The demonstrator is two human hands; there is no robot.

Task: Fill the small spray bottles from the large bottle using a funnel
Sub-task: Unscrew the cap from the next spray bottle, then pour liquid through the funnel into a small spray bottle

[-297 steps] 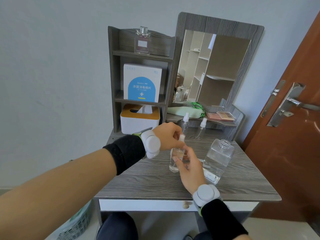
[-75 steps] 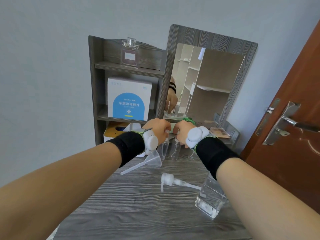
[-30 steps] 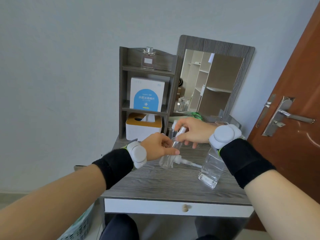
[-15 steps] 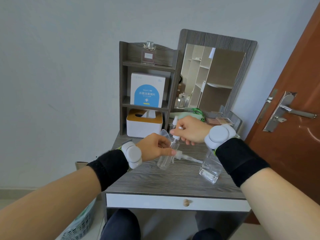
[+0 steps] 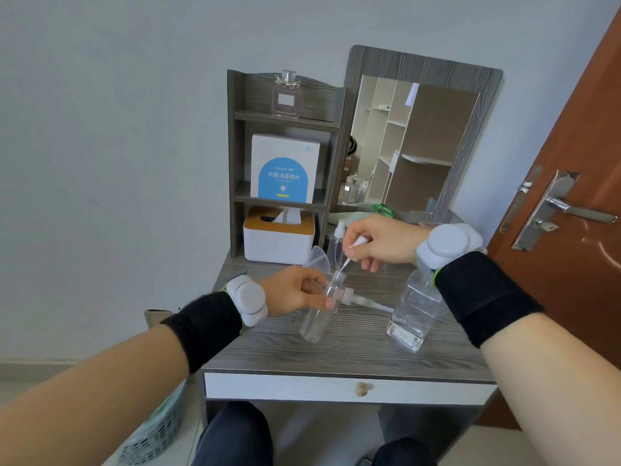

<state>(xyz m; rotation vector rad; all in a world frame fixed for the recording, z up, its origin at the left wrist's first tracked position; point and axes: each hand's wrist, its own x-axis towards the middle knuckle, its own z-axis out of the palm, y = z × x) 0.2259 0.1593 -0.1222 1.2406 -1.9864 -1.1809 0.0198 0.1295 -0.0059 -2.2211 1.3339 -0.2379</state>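
Here our left hand [image 5: 295, 290] grips the small spray bottle [image 5: 316, 322], our right hand [image 5: 379, 242] pinches its sprayer [image 5: 359, 242], and that wrist may topple the large bottle [image 5: 411, 314] beside it.

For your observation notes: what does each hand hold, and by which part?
Left hand grips the small spray bottle near its neck; right hand pinches the spray head by its top.

Soft, even daylight fills the room, bright enough to show the pale wall [image 5: 117, 129] and the grain of the grey desk [image 5: 336, 351] clearly, with only faint, diffuse shade and no hard shadows. A glossy sheen streaks the brown door [image 5: 591, 136] at the right. The wide lens bows the edges and stretches the forearms [image 5: 84, 398] toward the bottom corners, and fine detail looks slightly soft throughout.
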